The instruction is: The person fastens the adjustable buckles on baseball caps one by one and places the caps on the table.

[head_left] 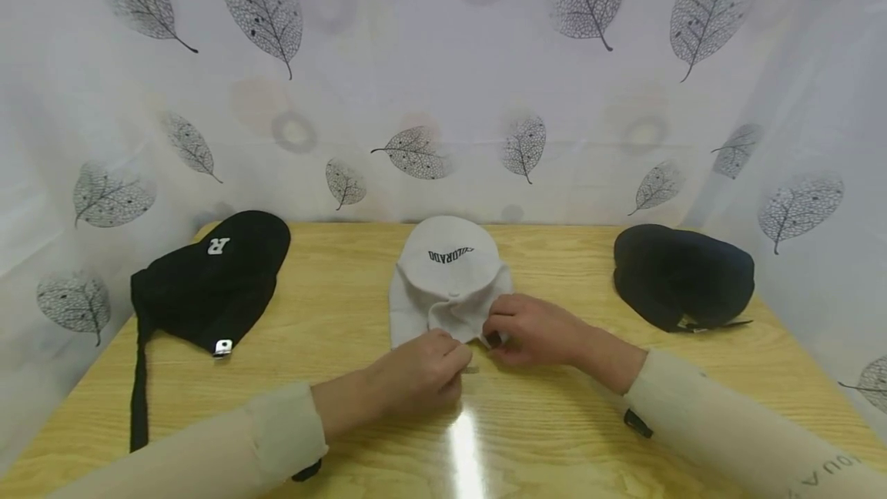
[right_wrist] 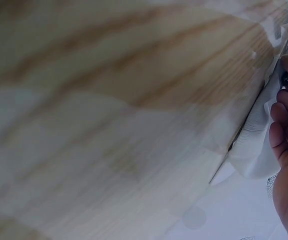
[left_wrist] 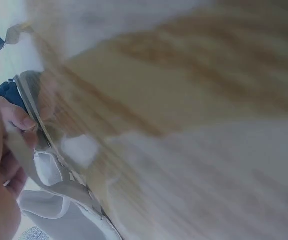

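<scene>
A light grey cap (head_left: 446,252) with dark COLORADO lettering lies in the middle of the table, its opening toward me. My left hand (head_left: 419,370) pinches the pale strap (left_wrist: 27,162) at the cap's near edge between thumb and fingers; the left wrist view shows that strap running back to the cap. At the cap's near right edge, my right hand (head_left: 537,332) pinches the cloth with curled fingers. A small dark piece (right_wrist: 285,78) shows by its fingertips in the right wrist view. The two hands are a short gap apart.
At the left lies a black cap (head_left: 235,283) with a white R, its long strap (head_left: 141,383) hanging toward me and a silver clip (head_left: 222,347) on its edge. Another black cap (head_left: 682,276) lies at the right. A leaf-print curtain (head_left: 457,83) closes off the wooden table (head_left: 333,299).
</scene>
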`<state>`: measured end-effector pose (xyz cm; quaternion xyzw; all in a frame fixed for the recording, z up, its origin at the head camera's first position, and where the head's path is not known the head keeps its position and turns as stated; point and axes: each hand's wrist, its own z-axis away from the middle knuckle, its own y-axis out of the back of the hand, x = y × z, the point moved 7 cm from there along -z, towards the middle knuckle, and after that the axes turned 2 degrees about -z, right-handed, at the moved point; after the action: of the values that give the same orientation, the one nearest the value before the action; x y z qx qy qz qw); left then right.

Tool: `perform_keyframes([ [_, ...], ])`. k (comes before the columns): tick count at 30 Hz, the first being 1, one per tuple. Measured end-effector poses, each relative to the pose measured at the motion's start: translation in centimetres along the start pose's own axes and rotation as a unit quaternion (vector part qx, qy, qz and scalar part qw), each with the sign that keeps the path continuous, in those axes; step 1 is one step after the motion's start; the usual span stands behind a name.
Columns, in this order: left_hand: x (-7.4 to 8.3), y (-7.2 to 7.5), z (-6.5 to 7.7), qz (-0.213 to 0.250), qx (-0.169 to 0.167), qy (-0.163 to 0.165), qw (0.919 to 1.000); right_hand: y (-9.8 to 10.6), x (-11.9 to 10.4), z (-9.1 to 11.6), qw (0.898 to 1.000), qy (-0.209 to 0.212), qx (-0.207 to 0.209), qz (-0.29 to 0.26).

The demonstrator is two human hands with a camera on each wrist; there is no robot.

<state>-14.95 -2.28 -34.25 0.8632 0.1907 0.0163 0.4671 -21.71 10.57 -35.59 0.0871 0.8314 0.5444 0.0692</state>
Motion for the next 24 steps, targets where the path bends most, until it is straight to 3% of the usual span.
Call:
perform_keyframes([
  [9,-0.5,-0.8,0.6,0.021,-0.069,0.000,0.9974,0.0,0.0,-0.1,1.000,0.007,0.004,0.003],
  [12,-0.4,-1.1,0.7,0.003,-0.087,-0.009,0.9962,0.0,0.0,-0.1,1.000,0.007,0.003,0.003],
  [16,0.0,-1.1,0.5,-0.031,-0.074,-0.022,0.9965,-0.1,0.0,-0.1,1.000,0.006,0.003,0.003],
  [18,0.0,-0.9,0.4,-0.027,-0.057,-0.016,0.9979,-0.1,0.0,-0.1,1.000,0.005,0.004,0.003],
  [24,-1.1,-0.3,0.5,0.023,-0.016,0.061,0.9977,-0.1,-0.1,-0.1,1.000,0.005,0.008,-0.002],
])
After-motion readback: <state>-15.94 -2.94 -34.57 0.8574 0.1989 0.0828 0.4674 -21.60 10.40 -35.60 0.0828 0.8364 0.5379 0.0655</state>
